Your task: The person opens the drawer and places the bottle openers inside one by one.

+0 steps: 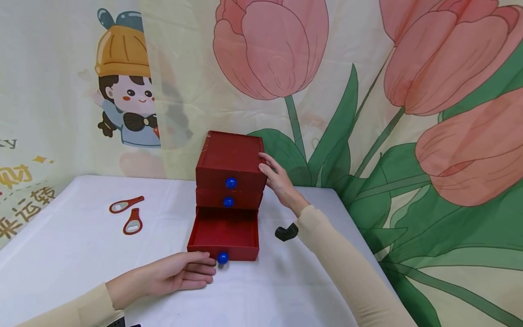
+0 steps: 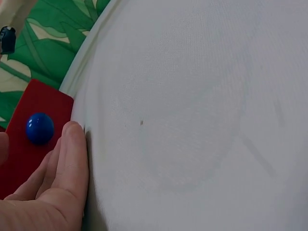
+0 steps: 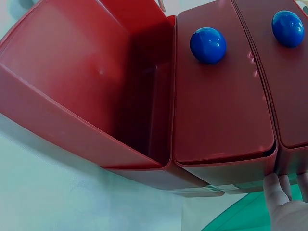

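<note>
The left hand (image 1: 180,274) lies low on the white surface (image 1: 73,254) in the head view, forearm stretched in from the near edge, fingers nearly straight and reaching to the front of the pulled-out bottom drawer (image 1: 224,234) of the red drawer chest (image 1: 229,156), beside its blue knob (image 1: 222,258). The right hand (image 1: 278,179) rests with relaxed, straight fingers against the chest's right side near the top, its arm slanting up from the lower right. Left of the chest lie two red bottle openers (image 1: 130,213); right of it, a small black object (image 1: 287,232).

In the left wrist view, the straight fingers (image 2: 72,159) touch the drawer's front beside the knob, gripping nothing.

In the right wrist view, only fingertips (image 3: 276,192) show, pressed flat against the chest's side below the two closed drawers; the open drawer stands out to their left.
</note>
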